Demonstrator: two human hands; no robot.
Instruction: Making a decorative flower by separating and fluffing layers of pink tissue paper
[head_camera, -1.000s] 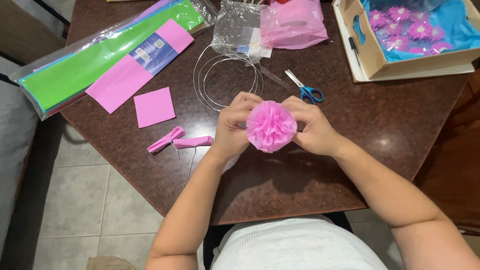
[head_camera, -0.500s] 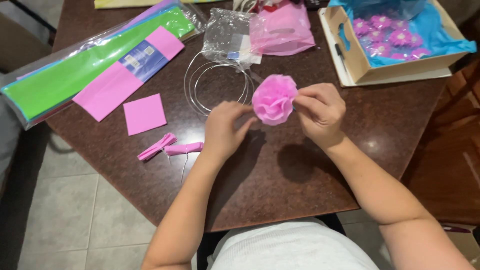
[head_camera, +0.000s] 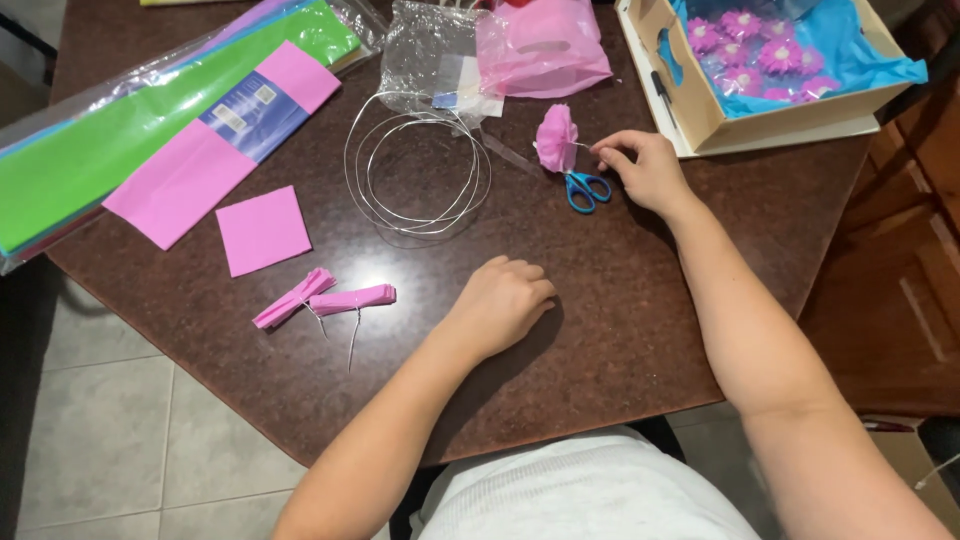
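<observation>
Dark brown speckled table (head_camera: 620, 330) over grey tiled floor (head_camera: 110, 430), right hand (head_camera: 645, 170) far right, fingertips pinching the wire stem of a pink paper flower (head_camera: 556, 138) above blue-handled scissors (head_camera: 586, 188), left hand (head_camera: 500, 303) loosely curled, empty, resting near centre, wire coil (head_camera: 415, 165) beyond, folded pink strips (head_camera: 322, 300) left, wooden cabinet (head_camera: 900, 250) at right.

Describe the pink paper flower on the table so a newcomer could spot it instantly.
On the dark brown table, look toward the far right, just left of the cardboard box lined with blue paper. There the right hand pinches a thin wire stem; the pink paper flower sits at its end, above the blue-handled scissors. It is the only fluffed round bloom outside the box.
</observation>
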